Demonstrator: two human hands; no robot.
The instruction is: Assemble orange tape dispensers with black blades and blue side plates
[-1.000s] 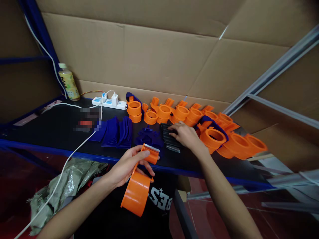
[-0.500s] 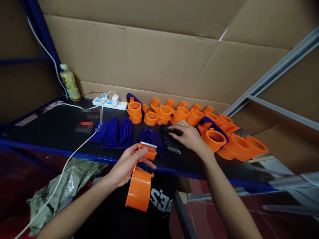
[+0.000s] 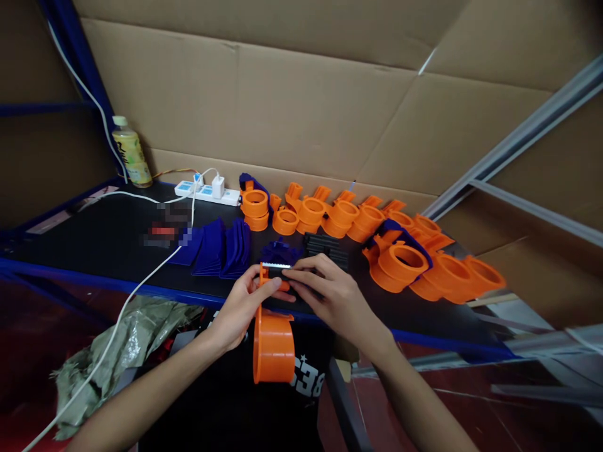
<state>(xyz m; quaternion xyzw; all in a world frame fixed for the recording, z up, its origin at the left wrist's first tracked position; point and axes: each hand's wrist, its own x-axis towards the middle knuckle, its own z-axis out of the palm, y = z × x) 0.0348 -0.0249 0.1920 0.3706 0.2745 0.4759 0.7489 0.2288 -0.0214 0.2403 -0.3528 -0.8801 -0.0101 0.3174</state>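
Note:
My left hand (image 3: 242,307) grips an orange tape-dispenser body (image 3: 273,342) by its neck, the round hub hanging down below the table's front edge. A toothed metal blade (image 3: 276,266) sits at its top end. My right hand (image 3: 330,292) is against that top end, fingers pinched on a small dark piece I cannot name. Just behind the hands lie a stack of black strips (image 3: 326,246) and a heap of small dark-blue parts (image 3: 281,253).
A row of orange dispenser bodies (image 3: 367,235) runs along the back and right of the black table (image 3: 94,232). Dark-blue flat plates (image 3: 219,249) stand left of centre. A power strip (image 3: 207,193), a white cable (image 3: 141,282) and a drink bottle (image 3: 130,152) are at the left. Cardboard lines the wall.
My right hand left the stack of black strips and came back to the dispenser's top end. My left hand turned the orange body so its hub hangs straight down.

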